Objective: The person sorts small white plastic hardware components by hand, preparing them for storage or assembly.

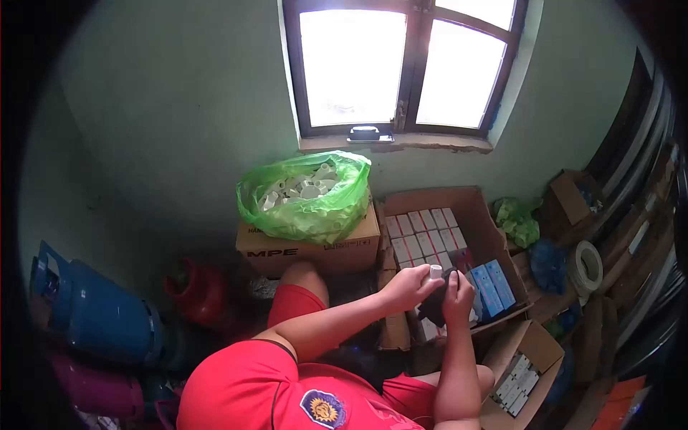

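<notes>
My left hand (410, 288) is closed round a small white plastic fitting (436, 271), whose end sticks out at the thumb. Close beside it on the right, my right hand (458, 295) has its fingers closed on a dark cloth-like piece (433, 307) that hangs between the two hands. Both hands are over an open cardboard box (469, 201) holding rows of small white boxes (423, 223) and several blue boxes (492, 287).
A green bag (308, 222) of white fittings sits on a closed carton (308, 256). Lower right is an open box (548, 347) of white pieces. Gas cylinders (100, 308) stand left, a tape roll (586, 266) and long boards right, a window (355, 68) ahead.
</notes>
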A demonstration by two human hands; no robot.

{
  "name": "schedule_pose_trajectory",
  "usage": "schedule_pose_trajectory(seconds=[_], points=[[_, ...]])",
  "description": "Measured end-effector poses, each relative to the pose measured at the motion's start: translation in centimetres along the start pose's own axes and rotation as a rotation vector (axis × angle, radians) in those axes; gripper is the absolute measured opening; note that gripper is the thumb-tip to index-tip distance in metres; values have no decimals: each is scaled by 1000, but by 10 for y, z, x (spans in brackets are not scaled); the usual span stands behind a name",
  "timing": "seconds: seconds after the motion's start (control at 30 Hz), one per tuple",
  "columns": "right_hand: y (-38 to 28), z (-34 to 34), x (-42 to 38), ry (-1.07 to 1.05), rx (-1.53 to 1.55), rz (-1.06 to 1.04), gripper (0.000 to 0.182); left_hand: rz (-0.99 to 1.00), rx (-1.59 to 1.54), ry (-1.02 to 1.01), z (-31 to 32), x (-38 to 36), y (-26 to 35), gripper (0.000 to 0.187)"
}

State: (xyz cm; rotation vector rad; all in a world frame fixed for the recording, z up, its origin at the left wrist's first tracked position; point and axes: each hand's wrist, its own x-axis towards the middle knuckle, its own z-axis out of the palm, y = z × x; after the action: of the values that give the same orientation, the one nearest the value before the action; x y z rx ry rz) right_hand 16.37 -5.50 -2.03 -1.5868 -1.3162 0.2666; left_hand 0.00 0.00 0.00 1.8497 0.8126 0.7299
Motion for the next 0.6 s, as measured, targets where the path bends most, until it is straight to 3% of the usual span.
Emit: schedule_pose_trajectory(seconds=[0.2,0.37,0.47,0.5,0.53,0.57,0.6], points=[[5,0,-1,-31,-32,-86,51,305,122,-69,-16,-4,10,34],[15,-11,8,-133,202,-19,59,109,-102,-179,-15,-2,15,34],[62,5,4,73,476,174,58,15,-359,-158,0,6,-11,40],[63,-3,9,93,790,317,57,-1,-471,-136,4,10,-18,43],[57,-14,13,111,1103,466,56,-310,-831,-143,1,9,-6,50],[57,-24,14,129,1414,618,56,-349,-895,-80,0,10,-10,49],[63,-33,16,66,1427,583,61,-409,-990,-90,-3,12,-14,49]])
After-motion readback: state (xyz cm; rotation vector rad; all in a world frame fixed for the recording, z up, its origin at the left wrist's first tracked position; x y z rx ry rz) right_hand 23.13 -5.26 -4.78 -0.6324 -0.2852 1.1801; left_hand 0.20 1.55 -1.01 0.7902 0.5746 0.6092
